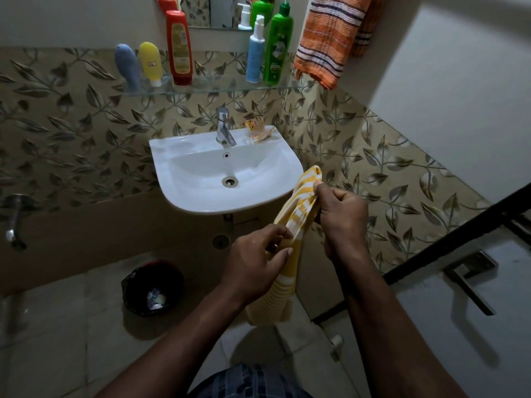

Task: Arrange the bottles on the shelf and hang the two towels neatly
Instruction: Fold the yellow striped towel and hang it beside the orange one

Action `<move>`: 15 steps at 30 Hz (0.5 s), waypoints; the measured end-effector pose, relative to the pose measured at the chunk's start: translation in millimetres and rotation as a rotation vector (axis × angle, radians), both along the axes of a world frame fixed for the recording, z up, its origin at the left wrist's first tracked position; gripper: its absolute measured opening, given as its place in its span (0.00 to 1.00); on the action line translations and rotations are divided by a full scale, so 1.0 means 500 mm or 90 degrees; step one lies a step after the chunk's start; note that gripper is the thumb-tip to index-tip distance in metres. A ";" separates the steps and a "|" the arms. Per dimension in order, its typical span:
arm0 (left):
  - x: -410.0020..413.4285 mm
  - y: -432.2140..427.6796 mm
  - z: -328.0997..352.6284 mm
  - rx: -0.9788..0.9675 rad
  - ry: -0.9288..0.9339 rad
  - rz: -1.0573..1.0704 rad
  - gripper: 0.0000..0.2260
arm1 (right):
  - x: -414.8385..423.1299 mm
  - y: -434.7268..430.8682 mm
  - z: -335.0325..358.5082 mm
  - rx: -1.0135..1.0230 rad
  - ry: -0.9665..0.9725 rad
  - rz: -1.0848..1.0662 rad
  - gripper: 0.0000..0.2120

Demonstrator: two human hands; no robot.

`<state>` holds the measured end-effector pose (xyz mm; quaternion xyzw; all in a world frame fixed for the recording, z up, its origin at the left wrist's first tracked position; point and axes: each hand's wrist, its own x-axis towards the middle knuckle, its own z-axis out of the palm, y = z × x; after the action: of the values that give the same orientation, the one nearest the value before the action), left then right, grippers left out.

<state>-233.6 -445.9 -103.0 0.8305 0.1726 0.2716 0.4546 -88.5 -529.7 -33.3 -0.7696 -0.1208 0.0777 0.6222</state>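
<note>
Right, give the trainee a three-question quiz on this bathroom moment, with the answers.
1. True or false: the orange striped towel is already hanging up.
2. How many bottles stand on the glass shelf?
3. What do the left hand and right hand hold? A) soap B) yellow striped towel C) green bottle

Key: 1 true; 2 five; 3 B, both hands have a closed grip on it.
</note>
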 end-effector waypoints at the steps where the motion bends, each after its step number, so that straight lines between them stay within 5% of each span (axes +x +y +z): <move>1: 0.002 -0.001 0.001 0.012 0.005 -0.004 0.12 | 0.000 0.000 0.002 0.008 -0.003 -0.003 0.17; 8: 0.025 -0.032 0.006 0.135 0.027 0.020 0.09 | -0.008 0.005 0.031 -0.008 -0.064 -0.048 0.16; 15: 0.013 -0.003 0.024 0.070 -0.004 0.126 0.10 | 0.018 -0.032 0.054 -0.146 -0.265 -0.123 0.11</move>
<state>-226.9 -447.4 -91.0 0.8321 0.2370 0.3271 0.3800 -79.5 -545.6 -6.3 -0.8423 -0.1630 -0.1291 0.4973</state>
